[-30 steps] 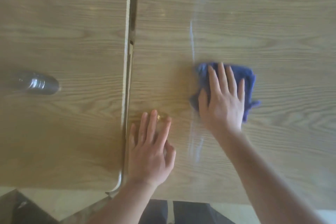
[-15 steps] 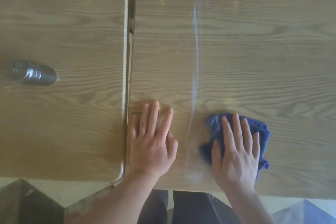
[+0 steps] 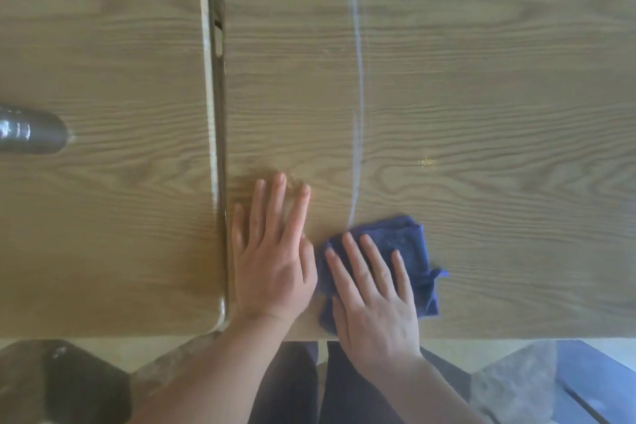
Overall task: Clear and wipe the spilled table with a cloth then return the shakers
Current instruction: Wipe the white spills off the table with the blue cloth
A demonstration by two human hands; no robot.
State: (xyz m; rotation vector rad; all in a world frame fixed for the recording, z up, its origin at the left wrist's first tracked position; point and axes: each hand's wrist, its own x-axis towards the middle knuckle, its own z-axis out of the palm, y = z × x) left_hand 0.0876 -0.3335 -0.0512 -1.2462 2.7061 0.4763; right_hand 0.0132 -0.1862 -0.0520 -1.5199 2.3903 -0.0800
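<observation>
A folded blue cloth [image 3: 411, 244] lies on the right wooden table [image 3: 481, 96] near its front edge. My right hand [image 3: 373, 299] presses flat on the cloth with straight, spread fingers. My left hand [image 3: 273, 251] rests flat on the same table just left of the cloth, close to the gap between the tables. A pale white streak [image 3: 358, 96] runs from the cloth toward the far side. A small yellowish smear [image 3: 426, 162] sits right of the streak. A dark shaker [image 3: 31, 132] lies on its side at the left edge of the left table [image 3: 103, 217].
A narrow dark gap [image 3: 216, 113] separates the two tables. Below the front edge I see my dark trousers [image 3: 309, 385], pale floor, and bench or seat parts at the lower left [image 3: 69, 385] and lower right [image 3: 550, 382].
My right hand has dragged the blue cloth toward the front edge and then left, up beside my left hand. The left hand has stayed flat in place.
</observation>
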